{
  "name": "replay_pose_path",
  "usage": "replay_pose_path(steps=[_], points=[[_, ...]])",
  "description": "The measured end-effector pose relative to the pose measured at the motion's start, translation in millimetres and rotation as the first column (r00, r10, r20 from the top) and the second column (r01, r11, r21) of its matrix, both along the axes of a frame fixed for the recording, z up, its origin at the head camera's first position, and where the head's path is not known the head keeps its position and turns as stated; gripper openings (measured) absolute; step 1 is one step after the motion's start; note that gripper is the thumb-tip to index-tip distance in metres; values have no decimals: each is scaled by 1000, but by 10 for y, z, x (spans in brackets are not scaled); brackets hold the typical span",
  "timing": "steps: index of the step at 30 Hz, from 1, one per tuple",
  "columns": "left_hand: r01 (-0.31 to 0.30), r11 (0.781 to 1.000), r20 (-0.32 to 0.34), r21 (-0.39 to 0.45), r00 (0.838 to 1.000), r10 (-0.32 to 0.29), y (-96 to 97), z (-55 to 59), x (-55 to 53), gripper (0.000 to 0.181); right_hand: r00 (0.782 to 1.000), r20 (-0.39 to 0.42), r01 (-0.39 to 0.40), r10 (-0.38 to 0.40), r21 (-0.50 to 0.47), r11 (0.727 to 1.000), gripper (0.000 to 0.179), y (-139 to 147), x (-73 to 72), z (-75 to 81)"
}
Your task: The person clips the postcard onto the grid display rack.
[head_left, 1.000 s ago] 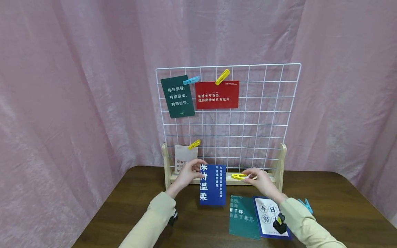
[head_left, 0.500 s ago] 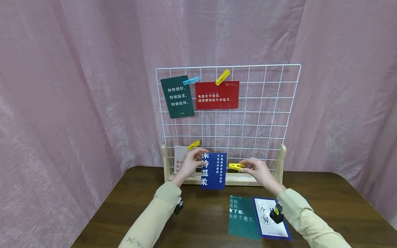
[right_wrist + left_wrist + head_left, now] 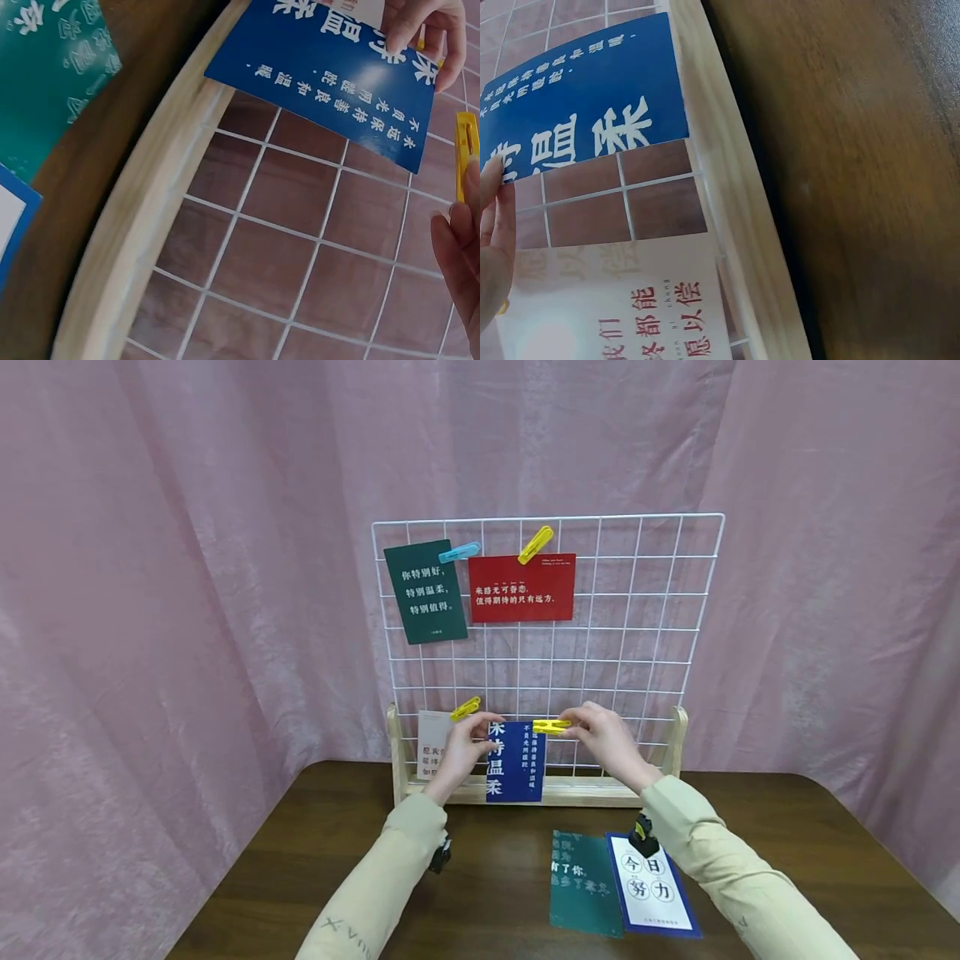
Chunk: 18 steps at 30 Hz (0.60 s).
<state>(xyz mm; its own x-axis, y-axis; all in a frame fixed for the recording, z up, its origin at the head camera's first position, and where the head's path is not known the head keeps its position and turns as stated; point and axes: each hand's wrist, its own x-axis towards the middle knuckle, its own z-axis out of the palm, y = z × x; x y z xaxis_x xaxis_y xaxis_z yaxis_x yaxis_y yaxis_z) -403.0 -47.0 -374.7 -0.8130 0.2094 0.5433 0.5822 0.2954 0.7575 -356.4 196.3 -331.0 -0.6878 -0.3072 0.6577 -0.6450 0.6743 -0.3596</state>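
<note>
Nearest: teal card (image 3: 585, 893) on the bench (image 3: 487, 885), before the wire grid (image 3: 552, 659). At the grid's lower part, left grip (image 3: 463, 753) pinches blue card (image 3: 513, 768); right grip (image 3: 606, 737) pinches yellow clothespin (image 3: 551, 727). I'd press card flat to grid, straddle card plus one wire, then ease off.

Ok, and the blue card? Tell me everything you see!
The blue card is a thin rectangle, apparently paper, with big white Chinese characters down its left and two columns of small ones at right. It's upright and unclipped, low in front of the white wire grid; touching it or not, I can't tell. The left hand pinches its left edge. The right hand holds a yellow clip near its top right corner.
</note>
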Motion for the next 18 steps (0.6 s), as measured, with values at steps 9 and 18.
replay_pose_path(steps=[9,18], points=[[-33,997,-78,65,996,38,34,-58,-81,41,990,-140,44,-24,142,989,15,-145,-112,119],[-102,993,-183,63,977,112,94,-68,-67,38,975,-222,75,-26,218,973,14,-189,-233,179]])
